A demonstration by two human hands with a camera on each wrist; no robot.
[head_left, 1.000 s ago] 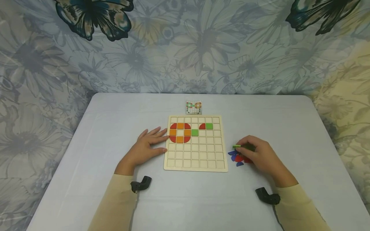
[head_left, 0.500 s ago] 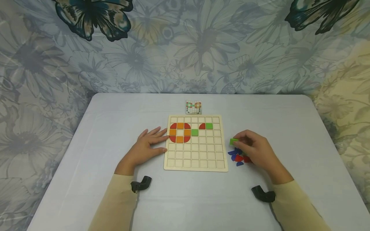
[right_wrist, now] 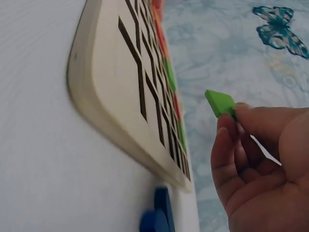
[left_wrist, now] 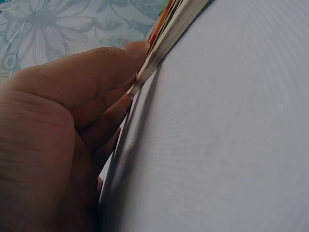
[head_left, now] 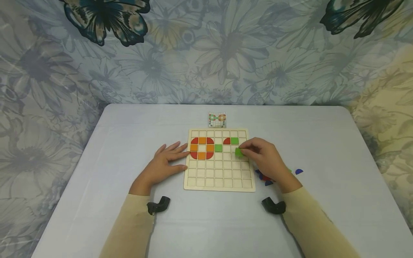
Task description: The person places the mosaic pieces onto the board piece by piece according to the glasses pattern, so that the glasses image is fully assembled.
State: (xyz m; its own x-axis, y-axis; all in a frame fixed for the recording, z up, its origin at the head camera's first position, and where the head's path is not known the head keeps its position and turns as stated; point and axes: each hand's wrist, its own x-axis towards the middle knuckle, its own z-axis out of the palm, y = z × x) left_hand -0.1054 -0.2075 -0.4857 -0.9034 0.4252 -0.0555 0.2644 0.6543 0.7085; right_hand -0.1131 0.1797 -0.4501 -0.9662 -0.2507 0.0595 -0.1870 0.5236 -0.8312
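Note:
My right hand [head_left: 266,157] pinches a green square tile [head_left: 238,152] between thumb and fingertips. In the head view the tile is over the right side of the wooden grid board [head_left: 219,183]; the right wrist view shows the green tile [right_wrist: 221,102] raised above the board's surface. Left of the board, my left hand [head_left: 160,166] lies with spread fingers, touching the board's left edge. Set in the board's upper left is a ring of red rounded tiles and orange square tiles [head_left: 202,140]. Further right sit a green tile [head_left: 218,148], a red rounded tile [head_left: 227,141] and another green tile [head_left: 234,141].
Behind the board lies a small pattern card [head_left: 217,120]. Blue and red loose pieces [head_left: 266,177] lie right of the board, partly hidden by my right hand. A blue half-round piece [head_left: 299,171] rests farther right. The white table [head_left: 145,122] meets a flowered backdrop.
My right hand has carried the green tile from beside the loose pieces leftward and away from me, over the board. A blue piece it covered now shows. My left hand stays put.

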